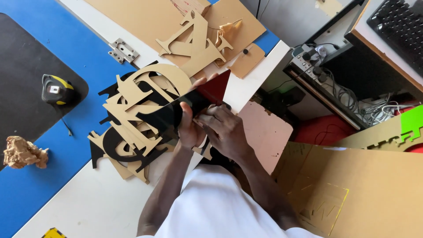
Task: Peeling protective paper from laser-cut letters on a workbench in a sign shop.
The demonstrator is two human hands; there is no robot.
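My left hand [190,128] grips a glossy black cut-out letter [169,115], thumb on its top face. My right hand [224,128] sits just beside it, fingertips pinched at the letter's edge where tan backing paper shows. A dark red piece [216,86] shows just beyond the fingers. Under and left of the hands lies a heap of cut-out letters [136,110], some tan paper-faced, some black. Another tan letter [194,42] lies farther up on a brown sheet.
A white table [88,194] borders a blue surface [79,53] with a tape measure [56,89], a crumpled paper ball [23,153] and a metal hinge [123,50]. Brown board [374,189], a pink panel [266,132], cables [348,94] and a keyboard [398,26] lie right.
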